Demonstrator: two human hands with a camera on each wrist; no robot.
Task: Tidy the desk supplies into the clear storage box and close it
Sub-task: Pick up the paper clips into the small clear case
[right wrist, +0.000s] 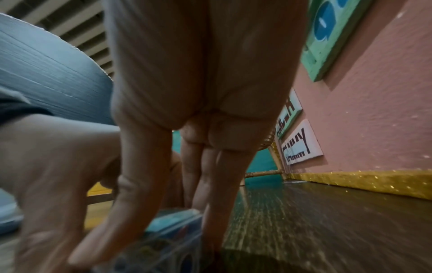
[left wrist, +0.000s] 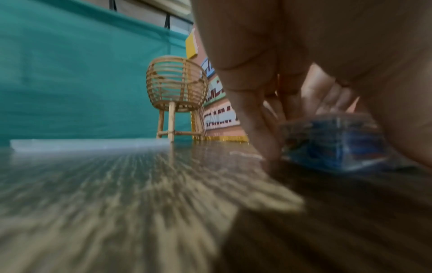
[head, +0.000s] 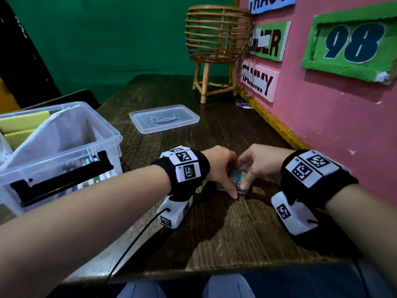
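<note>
A small blue packet [head: 236, 178] wrapped in clear plastic lies on the dark wooden table, a little right of the middle. My left hand [head: 227, 179] grips it from the left, thumb down at its near edge. From the right, my right hand [head: 247, 175] pinches the same packet, and the fingertips of both hands meet over it. In the wrist views the packet [left wrist: 332, 140] [right wrist: 168, 238] sits flat on the wood between curled fingers [left wrist: 252, 114] [right wrist: 140, 184]. The clear storage box [head: 103, 123] stands open at the left, and its lid [head: 164, 118] lies flat behind my hands.
Yellow pads [head: 23, 123] and several pens [head: 90, 168] are inside the box. A wicker basket stand [head: 217, 39] occupies the back corner. A pink board [head: 333, 125] with signs walls off the right side. The table's front edge runs just above my knees.
</note>
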